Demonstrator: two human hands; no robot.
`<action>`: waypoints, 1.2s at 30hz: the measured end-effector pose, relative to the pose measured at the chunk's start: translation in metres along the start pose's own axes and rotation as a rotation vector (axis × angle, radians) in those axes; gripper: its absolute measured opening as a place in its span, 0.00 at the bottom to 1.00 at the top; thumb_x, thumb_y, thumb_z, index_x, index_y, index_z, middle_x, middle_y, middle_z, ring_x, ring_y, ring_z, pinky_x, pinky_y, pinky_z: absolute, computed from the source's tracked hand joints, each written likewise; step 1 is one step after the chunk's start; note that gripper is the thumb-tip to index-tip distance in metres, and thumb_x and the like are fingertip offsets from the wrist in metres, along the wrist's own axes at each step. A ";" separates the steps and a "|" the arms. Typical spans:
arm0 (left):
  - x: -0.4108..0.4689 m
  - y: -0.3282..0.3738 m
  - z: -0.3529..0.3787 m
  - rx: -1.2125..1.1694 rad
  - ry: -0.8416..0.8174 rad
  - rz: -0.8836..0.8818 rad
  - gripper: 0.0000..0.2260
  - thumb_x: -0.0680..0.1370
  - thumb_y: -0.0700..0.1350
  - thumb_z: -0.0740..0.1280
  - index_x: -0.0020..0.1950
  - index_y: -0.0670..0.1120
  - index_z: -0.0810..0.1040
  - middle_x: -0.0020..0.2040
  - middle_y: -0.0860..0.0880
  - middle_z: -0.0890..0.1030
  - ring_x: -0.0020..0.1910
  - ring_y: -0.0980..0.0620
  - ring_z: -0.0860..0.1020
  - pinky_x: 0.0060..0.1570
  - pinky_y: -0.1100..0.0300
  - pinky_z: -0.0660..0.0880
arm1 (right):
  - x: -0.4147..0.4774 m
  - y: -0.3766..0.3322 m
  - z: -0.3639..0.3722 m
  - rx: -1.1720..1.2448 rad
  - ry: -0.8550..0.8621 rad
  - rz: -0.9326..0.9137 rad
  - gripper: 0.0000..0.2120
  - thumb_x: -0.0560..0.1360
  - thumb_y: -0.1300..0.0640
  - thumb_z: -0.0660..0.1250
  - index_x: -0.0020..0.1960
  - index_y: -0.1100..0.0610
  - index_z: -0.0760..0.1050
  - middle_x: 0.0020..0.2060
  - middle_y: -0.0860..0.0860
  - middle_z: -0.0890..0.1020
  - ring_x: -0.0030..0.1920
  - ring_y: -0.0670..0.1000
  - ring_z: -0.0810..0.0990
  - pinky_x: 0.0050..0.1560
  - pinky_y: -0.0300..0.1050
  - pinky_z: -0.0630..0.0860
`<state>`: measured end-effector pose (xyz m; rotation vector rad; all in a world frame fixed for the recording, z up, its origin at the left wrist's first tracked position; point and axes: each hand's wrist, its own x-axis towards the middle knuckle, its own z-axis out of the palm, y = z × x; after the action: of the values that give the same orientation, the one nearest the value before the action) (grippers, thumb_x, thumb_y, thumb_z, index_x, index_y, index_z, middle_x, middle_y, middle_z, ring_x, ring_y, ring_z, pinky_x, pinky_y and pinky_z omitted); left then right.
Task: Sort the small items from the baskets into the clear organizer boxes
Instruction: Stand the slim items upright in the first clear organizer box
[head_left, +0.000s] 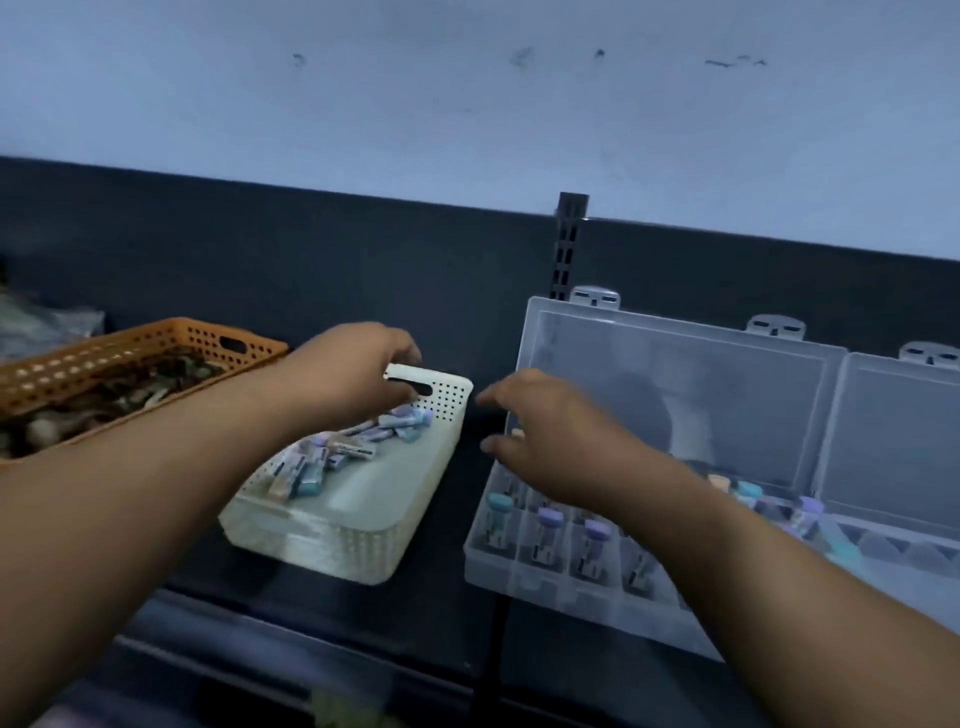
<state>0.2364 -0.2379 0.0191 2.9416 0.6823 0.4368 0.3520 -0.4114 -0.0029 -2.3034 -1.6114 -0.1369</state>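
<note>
Left hand (358, 374) at centre frame, fingers dipped into white basket (363, 519) above small items (332, 457); cannot tell whether it grips anything. Right hand (545, 441) hovers over clear organizer box (519, 577) at lower right, fingers loose, holding nothing. Orange basket (156, 338) at left.

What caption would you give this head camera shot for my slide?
Left hand reaches into the white basket of small capped items; right hand hovers over the open clear organizer box.

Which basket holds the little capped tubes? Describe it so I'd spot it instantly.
On the dark shelf, two baskets sit left of the clear organizer boxes. The white basket is the one nearest those boxes, with the left hand reaching into its far end. Unlike the orange basket, it is pale and holds pastel-capped tubes.
</note>
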 end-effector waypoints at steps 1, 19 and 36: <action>0.000 -0.014 0.000 -0.003 -0.012 -0.026 0.15 0.74 0.51 0.70 0.60 0.53 0.76 0.57 0.52 0.78 0.55 0.51 0.76 0.54 0.55 0.73 | 0.009 -0.009 0.006 0.003 -0.015 -0.004 0.21 0.76 0.50 0.66 0.68 0.51 0.71 0.63 0.51 0.72 0.63 0.53 0.72 0.63 0.50 0.71; 0.040 -0.105 0.056 -0.012 -0.386 0.138 0.16 0.75 0.50 0.69 0.60 0.48 0.79 0.56 0.48 0.79 0.52 0.50 0.77 0.45 0.62 0.72 | 0.140 -0.037 0.099 -0.066 -0.185 0.268 0.15 0.75 0.55 0.65 0.62 0.52 0.76 0.58 0.54 0.77 0.58 0.56 0.76 0.52 0.43 0.73; 0.057 -0.105 0.085 0.037 -0.365 0.190 0.14 0.76 0.48 0.68 0.61 0.48 0.76 0.60 0.48 0.78 0.58 0.47 0.76 0.51 0.61 0.69 | 0.204 -0.023 0.127 -0.165 -0.305 0.201 0.09 0.76 0.54 0.66 0.55 0.55 0.76 0.49 0.53 0.82 0.43 0.51 0.74 0.43 0.42 0.68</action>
<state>0.2667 -0.1202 -0.0634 3.0101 0.3714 -0.1045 0.3901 -0.1811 -0.0649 -2.7062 -1.5382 0.1414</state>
